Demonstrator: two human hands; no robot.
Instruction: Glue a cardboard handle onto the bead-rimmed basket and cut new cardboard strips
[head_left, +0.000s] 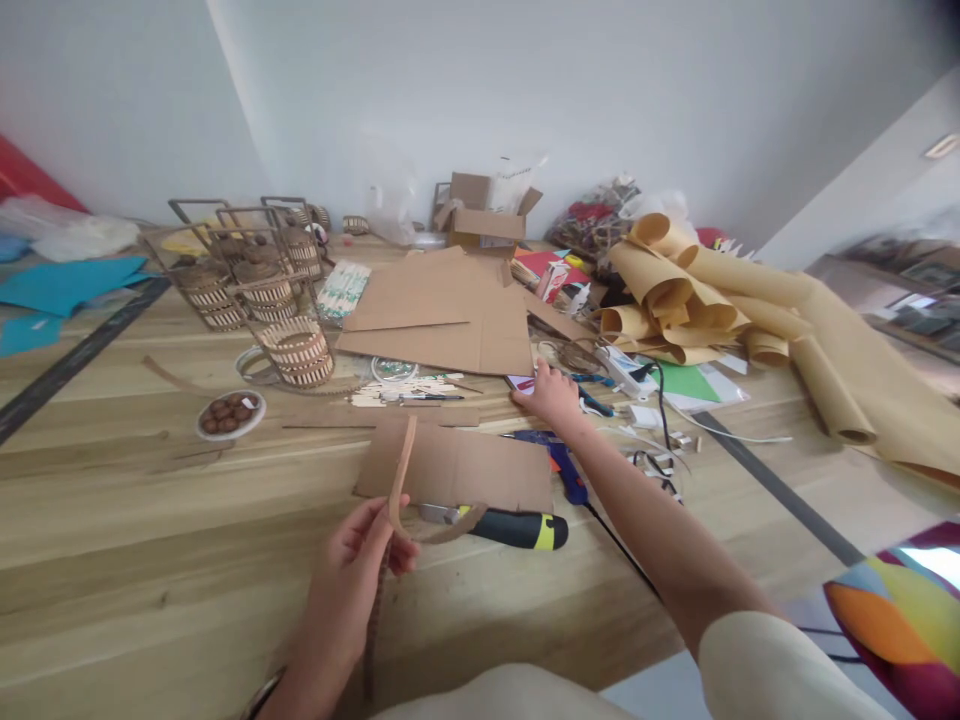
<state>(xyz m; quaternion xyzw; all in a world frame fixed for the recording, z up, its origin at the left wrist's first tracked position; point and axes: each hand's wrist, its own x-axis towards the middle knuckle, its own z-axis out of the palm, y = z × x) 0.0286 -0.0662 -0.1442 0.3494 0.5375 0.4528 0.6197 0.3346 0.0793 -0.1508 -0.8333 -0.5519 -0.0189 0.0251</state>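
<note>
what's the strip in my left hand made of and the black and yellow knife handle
Strip: probably cardboard, matte brown, with what look like ridges along its lower length. Knife handle: likely plastic or rubber, smooth-looking black with yellow patches; the grey front end looks like metal.

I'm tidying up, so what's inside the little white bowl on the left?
The bowl holds brown balls, with a small white piece at the right. They cover its bottom, so anything lower down can't be seen.

A short cream sleeve (765, 662) and a wristband (264, 692) show.
</note>
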